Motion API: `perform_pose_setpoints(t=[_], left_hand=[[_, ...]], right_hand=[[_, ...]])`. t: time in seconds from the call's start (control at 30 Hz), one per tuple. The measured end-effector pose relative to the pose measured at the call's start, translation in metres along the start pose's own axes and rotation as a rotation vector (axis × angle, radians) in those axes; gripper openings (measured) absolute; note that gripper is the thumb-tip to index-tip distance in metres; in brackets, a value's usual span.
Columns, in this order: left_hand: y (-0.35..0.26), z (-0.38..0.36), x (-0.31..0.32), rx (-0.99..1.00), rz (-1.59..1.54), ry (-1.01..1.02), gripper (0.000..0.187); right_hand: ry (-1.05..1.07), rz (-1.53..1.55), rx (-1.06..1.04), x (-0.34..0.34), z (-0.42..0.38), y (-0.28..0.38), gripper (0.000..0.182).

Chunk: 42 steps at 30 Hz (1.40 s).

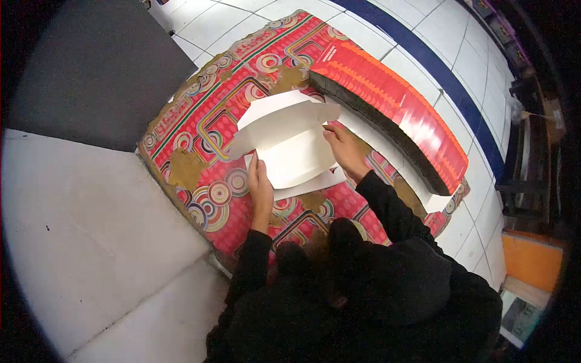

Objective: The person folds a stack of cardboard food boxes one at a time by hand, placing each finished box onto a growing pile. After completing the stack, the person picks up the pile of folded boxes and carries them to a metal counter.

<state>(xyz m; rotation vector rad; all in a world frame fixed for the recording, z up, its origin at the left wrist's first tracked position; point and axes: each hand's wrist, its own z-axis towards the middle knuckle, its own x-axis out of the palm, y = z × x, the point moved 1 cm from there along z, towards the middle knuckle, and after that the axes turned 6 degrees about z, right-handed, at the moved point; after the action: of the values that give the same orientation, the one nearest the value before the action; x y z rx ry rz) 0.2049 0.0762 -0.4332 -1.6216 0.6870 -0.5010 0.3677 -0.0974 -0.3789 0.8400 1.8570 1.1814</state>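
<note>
In front of me is a white, partly folded cardboard box (295,158) with its inside facing up and its flaps raised. My left hand (261,189) grips the box's near left corner, thumb up along the wall. At the right side wall, my right hand (345,148) pinches the cardboard edge between thumb and fingers. A white flap stands across the far side of the box, and more white card shows beneath it at the near edge.
A long row of red-orange printed cardboard pieces (399,103) lies to the right. Everything rests on a worn red patterned mat (233,112) over white floor tiles (472,199). A dark grey panel (103,72) stands at the left, and an orange box (531,261) sits far right.
</note>
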Motion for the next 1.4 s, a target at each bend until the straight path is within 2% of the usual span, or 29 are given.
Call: perform_pose_setpoints(t=[0.13,0.2,0.3,0.37,0.5,0.53,0.6,0.67,0.73,0.77,0.8,0.83,0.87,0.9,0.93,0.97,1.0,1.07,1.1,1.13,1.2,1.23,1.33,1.4], left_hand=[[0.007,0.004,-0.001,0.052,0.012,-0.012,0.046],[0.004,0.004,-0.001,0.047,-0.024,-0.015,0.046],[0.0,0.004,-0.002,0.019,-0.014,0.001,0.046],[-0.002,0.003,-0.002,-0.023,0.063,-0.002,0.046],[-0.013,-0.003,0.003,-0.081,0.009,0.059,0.048],[-0.002,-0.003,0.003,-0.009,0.032,0.056,0.05],[0.007,-0.003,0.002,0.061,0.056,0.053,0.052],[0.004,-0.001,0.001,0.132,0.269,-0.018,0.054],[0.001,0.003,-0.001,0.139,0.278,-0.056,0.053],[-0.001,0.006,-0.004,0.149,0.288,-0.099,0.053],[-0.003,0.011,-0.013,0.15,0.29,-0.096,0.053],[-0.005,0.02,-0.028,0.116,0.394,-0.082,0.053],[-0.006,0.027,-0.043,0.078,0.499,-0.07,0.053],[-0.014,0.031,-0.058,0.073,0.426,-0.057,0.05],[-0.022,0.035,-0.074,0.068,0.356,-0.049,0.049],[-0.018,0.043,-0.093,-0.043,0.207,-0.034,0.048],[-0.024,0.045,-0.106,-0.04,0.22,-0.049,0.048],[-0.038,0.045,-0.133,-0.129,0.096,-0.144,0.048],[-0.052,0.043,-0.139,-0.1,0.137,-0.206,0.048],[-0.049,0.045,-0.153,-0.097,0.15,-0.219,0.048],[-0.045,0.05,-0.176,-0.09,0.268,-0.362,0.052],[-0.05,0.044,-0.174,-0.075,0.189,-0.432,0.055],[-0.013,0.058,-0.204,0.007,0.331,-0.521,0.057],[-0.003,0.059,-0.213,0.023,0.324,-0.494,0.058]], right_hand=[[0.066,0.061,-0.034,0.0,0.015,-0.033,0.048],[0.044,-0.096,-0.184,0.0,0.016,-0.04,0.046],[0.022,-0.213,-0.261,0.001,0.016,-0.033,0.043],[0.014,-0.258,-0.21,0.0,0.012,-0.019,0.041],[-0.024,-0.378,-0.137,0.005,0.007,-0.006,0.036],[-0.024,-0.377,-0.137,0.006,0.005,-0.008,0.036],[-0.156,-0.414,-0.344,0.008,0.001,-0.011,0.033],[-0.165,-0.468,-0.357,0.009,0.002,-0.014,0.032],[-0.177,-0.521,-0.368,0.007,-0.001,-0.004,0.032],[-0.154,-0.385,-0.275,0.003,-0.002,0.001,0.033],[-0.131,-0.247,-0.184,0.002,-0.004,0.006,0.034],[-0.132,-0.244,-0.182,0.0,0.002,-0.003,0.034],[-0.213,-0.112,-0.155,-0.006,0.011,-0.022,0.037],[-0.289,0.021,-0.125,-0.013,0.013,-0.033,0.04],[-0.28,0.028,-0.121,-0.02,0.012,-0.043,0.04],[-0.217,-0.155,-0.133,-0.024,0.01,-0.049,0.042],[-0.152,-0.335,-0.152,-0.026,0.009,-0.054,0.045],[-0.079,-0.403,-0.138,-0.02,0.003,-0.066,0.048],[-0.023,-0.489,-0.12,-0.017,-0.001,-0.073,0.051],[-0.011,-0.475,-0.124,-0.013,-0.001,-0.089,0.051],[-0.124,-0.389,-0.213,-0.002,-0.002,-0.11,0.057],[-0.119,-0.421,-0.145,-0.002,-0.003,-0.111,0.061],[-0.104,-0.364,-0.1,-0.006,-0.004,-0.11,0.056],[-0.11,-0.275,-0.102,-0.008,-0.001,-0.115,0.052]])
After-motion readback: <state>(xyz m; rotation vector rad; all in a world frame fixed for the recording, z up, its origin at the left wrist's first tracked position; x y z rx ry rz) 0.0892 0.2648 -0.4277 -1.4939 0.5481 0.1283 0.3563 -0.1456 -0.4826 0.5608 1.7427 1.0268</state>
